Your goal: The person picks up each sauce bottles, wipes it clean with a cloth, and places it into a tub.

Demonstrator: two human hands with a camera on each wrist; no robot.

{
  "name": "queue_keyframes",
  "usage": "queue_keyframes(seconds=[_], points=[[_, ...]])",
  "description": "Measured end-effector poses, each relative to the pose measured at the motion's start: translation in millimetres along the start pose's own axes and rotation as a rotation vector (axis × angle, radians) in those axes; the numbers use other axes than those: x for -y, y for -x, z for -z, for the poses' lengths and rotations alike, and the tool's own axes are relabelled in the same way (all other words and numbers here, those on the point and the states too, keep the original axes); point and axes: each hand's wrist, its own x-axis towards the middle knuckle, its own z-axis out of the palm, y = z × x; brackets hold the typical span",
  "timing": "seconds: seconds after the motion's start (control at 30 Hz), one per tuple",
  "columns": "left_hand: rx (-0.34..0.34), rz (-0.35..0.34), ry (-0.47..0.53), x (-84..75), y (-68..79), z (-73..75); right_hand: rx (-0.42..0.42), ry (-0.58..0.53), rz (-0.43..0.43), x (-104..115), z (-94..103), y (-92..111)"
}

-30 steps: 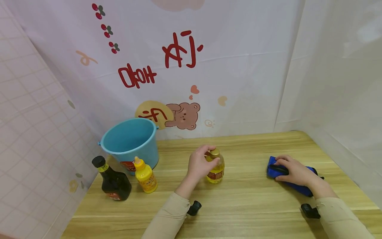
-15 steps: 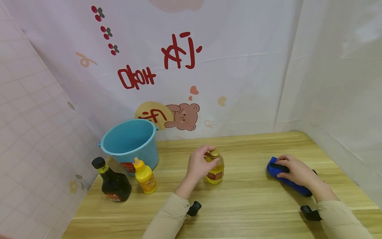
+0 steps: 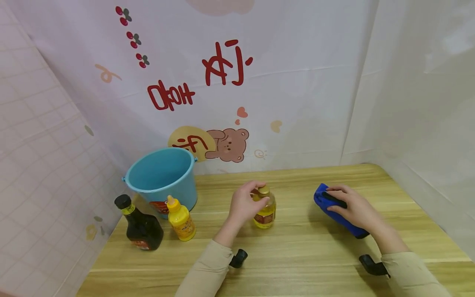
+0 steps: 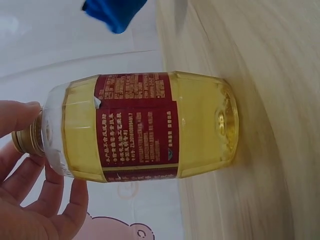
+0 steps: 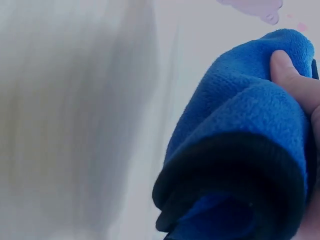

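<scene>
My left hand (image 3: 243,204) grips a bottle of yellow cooking oil (image 3: 265,216) at its gold cap and neck. In the left wrist view the thumb and fingers surround the neck, below which a dark red label (image 4: 137,127) faces the camera. My right hand (image 3: 358,210) holds a folded blue cloth (image 3: 341,218) with black edging, to the right of the bottle. Seen from the right wrist, the thumb presses on the cloth's fuzzy side (image 5: 240,95), and its rolled black edge curls toward the camera. The cloth's shadow falls on the wooden table (image 3: 297,264).
A light blue bucket (image 3: 187,189) stands at the back left. In front of it are a yellow squeeze bottle (image 3: 182,220) and a dark sauce bottle (image 3: 144,231). A printed white curtain (image 3: 304,103) rises behind the table; a tile-patterned sheet (image 3: 48,165) hangs at left.
My right hand has lifted the blue cloth from the table and moved it left. My left hand, still on the oil bottle, has shifted very slightly left.
</scene>
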Motion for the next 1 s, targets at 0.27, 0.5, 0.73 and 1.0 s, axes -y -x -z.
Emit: queue_keyframes(seconds=[0.27,0.5,0.73,1.0], points=[[0.01,-0.016,0.012,2.0,1.1,4.2,-0.115,-0.115,0.096,32.9,-3.6,-33.8],[0.009,-0.034,0.011,2.8,0.9,4.7,-0.141,-0.186,0.155,59.3,-3.7,-57.1],[0.004,-0.044,0.02,4.1,0.1,4.2,-0.121,-0.24,0.171,76.4,-10.2,-70.7],[0.006,-0.055,0.01,4.3,-0.3,4.2,-0.127,-0.281,0.227,83.8,-20.6,-78.1]])
